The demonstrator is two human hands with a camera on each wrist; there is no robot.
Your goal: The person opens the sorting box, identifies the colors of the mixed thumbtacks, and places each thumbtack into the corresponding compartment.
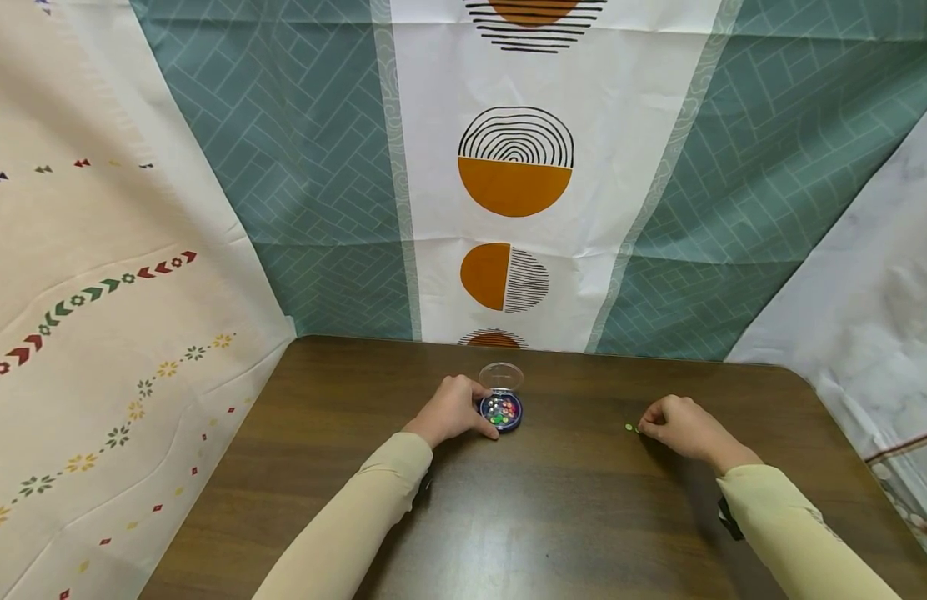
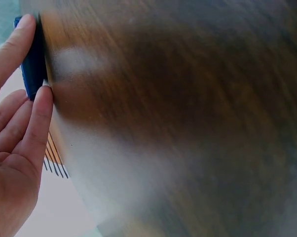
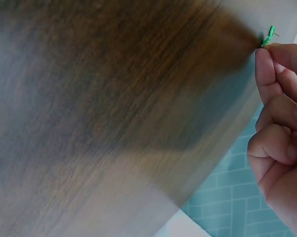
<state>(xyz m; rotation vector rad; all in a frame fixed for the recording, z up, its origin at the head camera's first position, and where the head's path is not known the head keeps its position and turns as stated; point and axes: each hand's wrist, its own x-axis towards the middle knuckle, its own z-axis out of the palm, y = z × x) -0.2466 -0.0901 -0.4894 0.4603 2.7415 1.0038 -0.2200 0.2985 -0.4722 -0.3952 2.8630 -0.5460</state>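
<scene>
A round blue case sits on the table with its clear lid tipped up at the back. Inside it lie several small thumbtacks in red, green, white and other colours. My left hand grips the case from its left side, thumb in front and fingers behind; the left wrist view shows the case's blue side between them. Off to the right, my right hand pinches a green thumbtack at the tabletop. Just beyond the fingertips lies another green thumbtack, its thin point visible in the right wrist view.
The brown wooden table reaches back to a patterned curtain. A cream cloth hangs along the left side, and a pale marbled cloth along the right. The two hands are well apart.
</scene>
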